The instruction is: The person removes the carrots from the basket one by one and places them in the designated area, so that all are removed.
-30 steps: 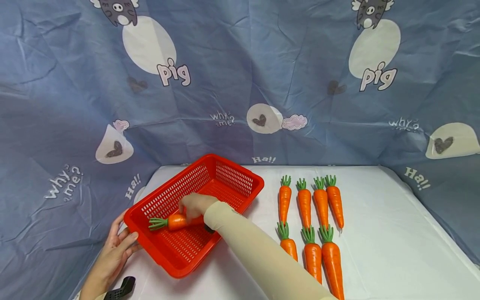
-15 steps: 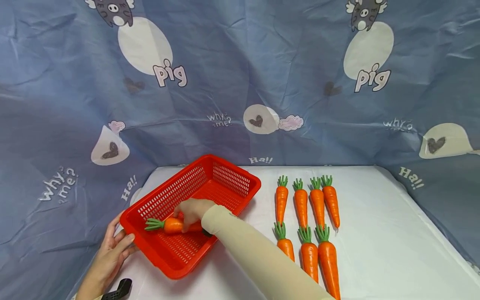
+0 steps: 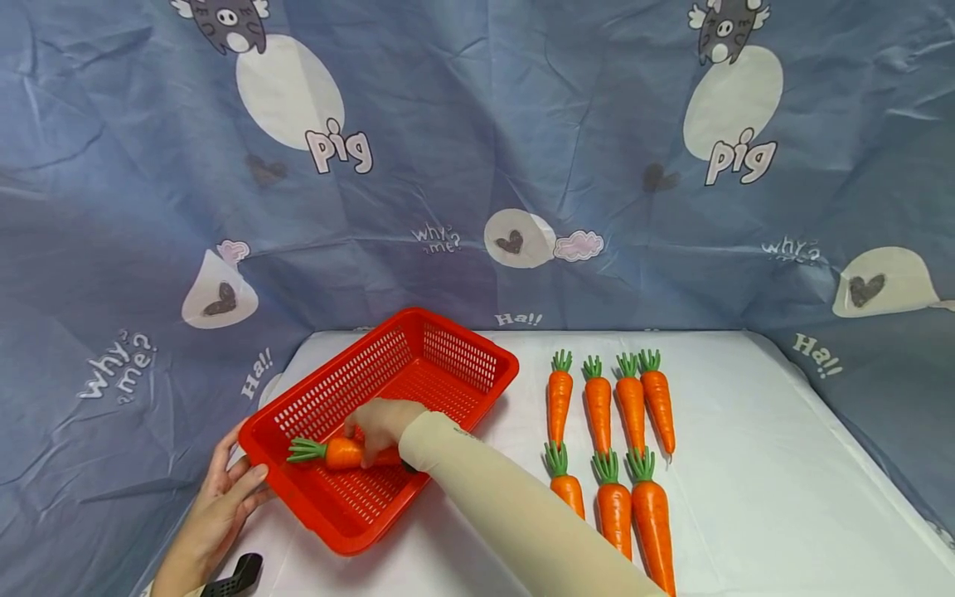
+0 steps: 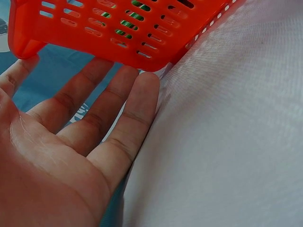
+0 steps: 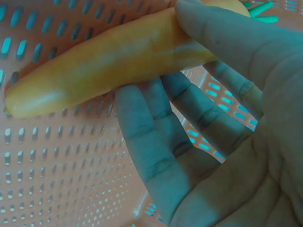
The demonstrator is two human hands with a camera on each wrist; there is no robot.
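On the left of the table a red plastic basket stands at a slant. My right hand reaches inside it and holds a carrot near the basket floor, its green top pointing left. In the right wrist view the thumb lies over the carrot and the fingertips touch it from the other side. My left hand touches the basket's near left end. The left wrist view shows its fingers fairly straight, with fingertips against the lower edge of the basket.
Right of the basket, several carrots lie in a back row, tops away from me. A front row includes another carrot; the right forearm partly covers this row. A patterned blue cloth hangs behind the white table.
My right hand has lowered slightly inside the basket with the carrot. The left hand stays at the basket's end. The head view has shifted a little.
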